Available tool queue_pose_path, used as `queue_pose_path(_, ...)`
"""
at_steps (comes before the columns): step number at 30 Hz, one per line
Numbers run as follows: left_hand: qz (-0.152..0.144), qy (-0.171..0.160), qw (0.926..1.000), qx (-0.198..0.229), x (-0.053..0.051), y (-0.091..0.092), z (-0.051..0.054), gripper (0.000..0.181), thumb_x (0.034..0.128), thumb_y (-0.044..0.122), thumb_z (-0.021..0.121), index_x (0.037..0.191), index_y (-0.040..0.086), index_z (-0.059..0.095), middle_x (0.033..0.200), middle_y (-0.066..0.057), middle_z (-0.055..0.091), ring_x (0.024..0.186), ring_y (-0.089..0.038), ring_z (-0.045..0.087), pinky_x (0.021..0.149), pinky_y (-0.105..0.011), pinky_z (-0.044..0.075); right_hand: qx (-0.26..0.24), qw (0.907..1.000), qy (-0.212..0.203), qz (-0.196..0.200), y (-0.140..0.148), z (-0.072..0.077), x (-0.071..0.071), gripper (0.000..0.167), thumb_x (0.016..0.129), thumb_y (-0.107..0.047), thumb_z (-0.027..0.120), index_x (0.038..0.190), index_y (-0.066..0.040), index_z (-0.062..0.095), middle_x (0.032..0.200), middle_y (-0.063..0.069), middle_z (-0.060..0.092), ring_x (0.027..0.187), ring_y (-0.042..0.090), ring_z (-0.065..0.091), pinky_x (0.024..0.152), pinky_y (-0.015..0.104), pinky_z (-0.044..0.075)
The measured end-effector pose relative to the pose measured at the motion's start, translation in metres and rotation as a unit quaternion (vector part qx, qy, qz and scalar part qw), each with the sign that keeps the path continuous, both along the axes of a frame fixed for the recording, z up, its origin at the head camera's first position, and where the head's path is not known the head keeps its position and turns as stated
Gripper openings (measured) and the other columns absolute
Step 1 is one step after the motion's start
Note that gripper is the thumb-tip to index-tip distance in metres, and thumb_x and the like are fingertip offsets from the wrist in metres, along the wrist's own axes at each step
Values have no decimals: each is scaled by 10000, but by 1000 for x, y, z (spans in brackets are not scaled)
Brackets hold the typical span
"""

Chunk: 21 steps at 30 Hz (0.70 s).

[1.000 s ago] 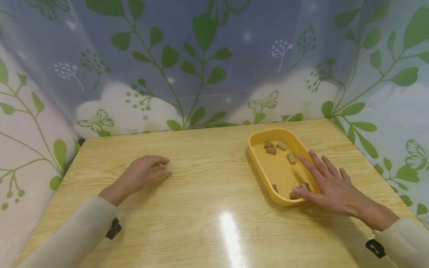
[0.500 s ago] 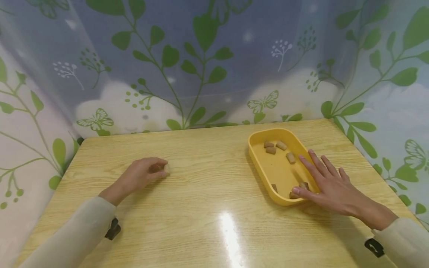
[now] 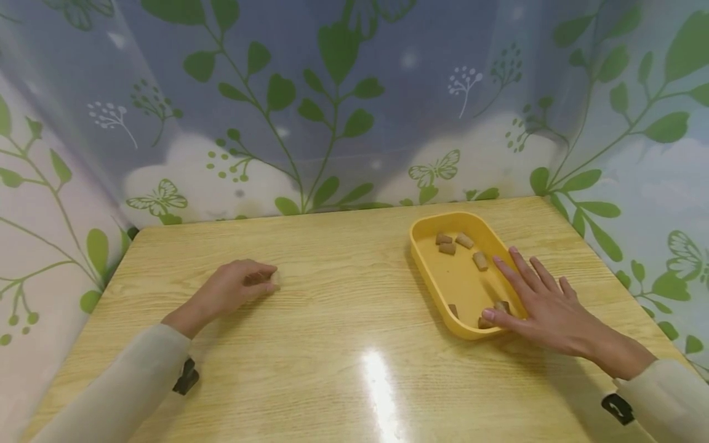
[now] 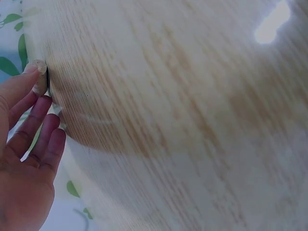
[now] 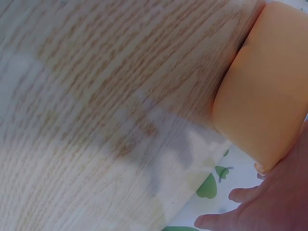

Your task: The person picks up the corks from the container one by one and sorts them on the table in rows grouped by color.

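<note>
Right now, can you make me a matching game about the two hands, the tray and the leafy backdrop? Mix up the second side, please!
Things:
1. Left hand
2. Right hand
3. Tray
4. Backdrop

Clues:
A. Yellow, with small brown pieces inside
B. Pinching a small tan piece
C. Printed with green leaves and butterflies
D. Fingers spread out

Pairs: 1-B, 2-D, 3-A, 4-C

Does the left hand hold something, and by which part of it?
The left hand pinches a small tan piece between thumb and finger; which part they grip cannot be told.
</note>
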<state>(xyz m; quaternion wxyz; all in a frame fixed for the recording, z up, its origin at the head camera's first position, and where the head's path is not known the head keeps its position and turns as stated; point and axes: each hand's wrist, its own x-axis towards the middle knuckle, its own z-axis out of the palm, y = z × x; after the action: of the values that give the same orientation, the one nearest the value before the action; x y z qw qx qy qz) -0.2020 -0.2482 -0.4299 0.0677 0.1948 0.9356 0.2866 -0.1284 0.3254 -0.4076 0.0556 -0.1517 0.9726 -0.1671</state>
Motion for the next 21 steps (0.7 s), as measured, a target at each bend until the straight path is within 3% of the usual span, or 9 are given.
queue_pose_path(21,-136,270,9995,-65,2,-1,0,475,1046,222,760,1454,-2,673,1290,-152,757,1180,-371,718,1033,-583,592,1,10000,38,-8,0,-1,0,1024,1023,-586,679,1776,-237,80,1850,90,-87,1612,640,100,1078,959,133)
